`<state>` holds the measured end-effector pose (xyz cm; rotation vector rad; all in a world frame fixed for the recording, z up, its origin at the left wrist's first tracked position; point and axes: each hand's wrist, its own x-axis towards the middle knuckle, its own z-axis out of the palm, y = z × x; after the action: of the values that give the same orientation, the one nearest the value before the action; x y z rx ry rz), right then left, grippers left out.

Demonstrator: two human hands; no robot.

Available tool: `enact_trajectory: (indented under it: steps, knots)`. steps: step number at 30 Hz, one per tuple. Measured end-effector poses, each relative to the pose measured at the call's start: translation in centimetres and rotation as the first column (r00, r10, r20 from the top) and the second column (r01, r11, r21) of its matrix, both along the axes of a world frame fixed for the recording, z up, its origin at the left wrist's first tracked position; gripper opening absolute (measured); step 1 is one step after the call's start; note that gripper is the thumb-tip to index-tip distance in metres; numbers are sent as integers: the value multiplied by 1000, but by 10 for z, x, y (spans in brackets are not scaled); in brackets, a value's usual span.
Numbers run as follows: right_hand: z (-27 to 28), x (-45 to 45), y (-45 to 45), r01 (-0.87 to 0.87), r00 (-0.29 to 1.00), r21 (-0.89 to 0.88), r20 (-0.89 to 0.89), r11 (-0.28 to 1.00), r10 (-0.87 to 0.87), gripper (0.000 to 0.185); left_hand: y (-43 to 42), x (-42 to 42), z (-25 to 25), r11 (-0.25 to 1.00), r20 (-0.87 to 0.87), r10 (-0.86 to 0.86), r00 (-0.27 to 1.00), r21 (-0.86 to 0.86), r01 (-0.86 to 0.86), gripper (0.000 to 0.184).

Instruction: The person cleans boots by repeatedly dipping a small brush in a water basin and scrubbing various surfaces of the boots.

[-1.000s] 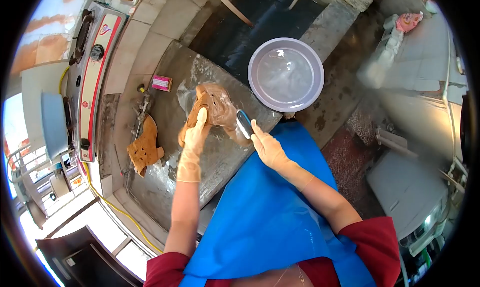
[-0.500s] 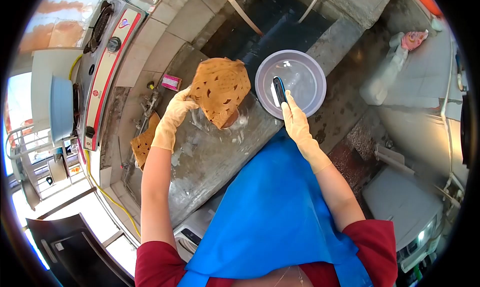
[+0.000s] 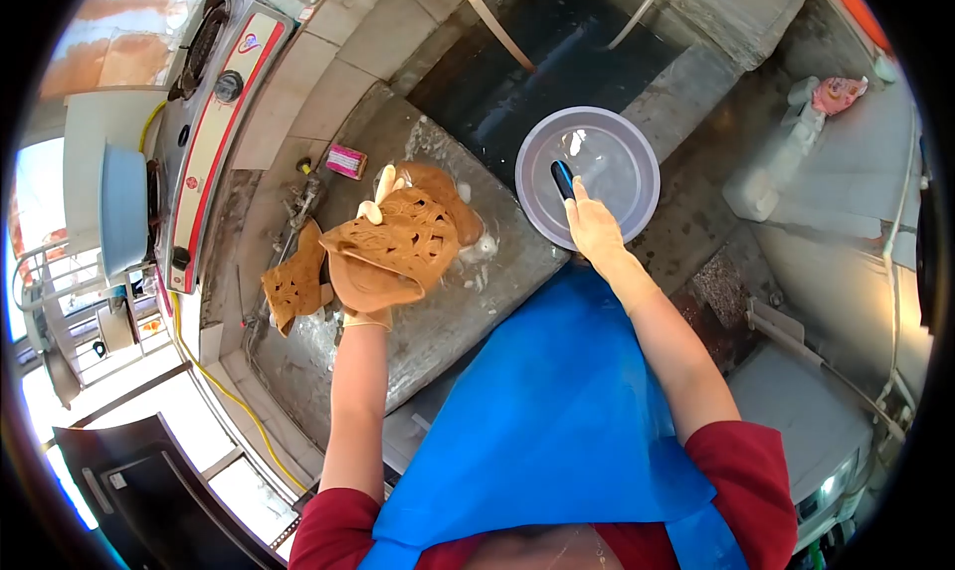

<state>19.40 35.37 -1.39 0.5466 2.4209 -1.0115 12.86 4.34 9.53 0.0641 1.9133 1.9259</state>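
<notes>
A brown leather piece with cut-out holes (image 3: 403, 244) hangs over my left hand (image 3: 382, 194), whose gloved fingers grip its upper edge; the palm is hidden behind it. Under and behind it, another wet brown piece (image 3: 448, 197) lies on the grey slab, with suds beside it. My right hand (image 3: 595, 224), also gloved, is closed on the handle of a black and blue brush (image 3: 562, 179) above the lilac basin (image 3: 647, 204) of cloudy water. A further brown cut-out piece (image 3: 293, 282) rests at the slab's left side.
A pink packet (image 3: 345, 162) sits near the slab's upper edge, close to a metal tap (image 3: 301, 207). Dark water fills a sunken tank (image 3: 542, 68) behind the basin. A gas stove (image 3: 224, 122) stands left, and a whitish container (image 3: 761, 187) is at the right.
My left hand has lowered the leather piece toward me and turned it over the slab. The brush has gone from the wet leather to the basin, its head now dipping lower there.
</notes>
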Motion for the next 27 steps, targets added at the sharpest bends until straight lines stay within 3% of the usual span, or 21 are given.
enact_trajectory:
  steps: [5, 8, 10, 12, 16, 19, 20, 23, 26, 27]
  knots:
    - [-28, -13, 10, -161, 983, 119, 109, 980, 149, 51, -3, 7, -26, 954, 93, 265, 960, 119, -275, 51]
    - [11, -2, 7, -105, 988, 34, 116, 994, 100, 52, 3, 13, -38, 911, 127, 364, 923, 158, -381, 50]
    - [22, 6, -9, -69, 996, -204, 49, 976, 80, 53, 6, 15, -45, 886, 144, 410, 901, 172, -430, 50]
    - [28, 13, -44, -232, 939, -291, -316, 928, 135, 54, 8, 17, -49, 860, 169, 451, 876, 180, -477, 50]
    - [44, -32, -115, -252, 937, -609, -349, 752, 32, 51, 12, 20, -59, 802, 218, 516, 828, 215, -557, 49]
    - [57, -43, -135, -242, 962, -572, -247, 784, 116, 51, 14, 22, -65, 749, 260, 556, 789, 254, -612, 49]
    - [58, -24, -140, -270, 934, -518, -344, 811, 91, 51, 14, 21, -66, 736, 270, 562, 782, 269, -622, 49]
    - [71, 5, -126, -282, 948, -461, -267, 841, 171, 52, 16, 22, -68, 707, 285, 578, 764, 293, -644, 49]
    - [67, -31, -131, -269, 944, -377, -286, 887, 165, 51, 18, 20, -74, 700, 290, 579, 762, 302, -647, 48]
    - [70, -45, -130, -237, 961, -438, -237, 867, 143, 51, 19, 21, -74, 696, 289, 583, 759, 303, -651, 48]
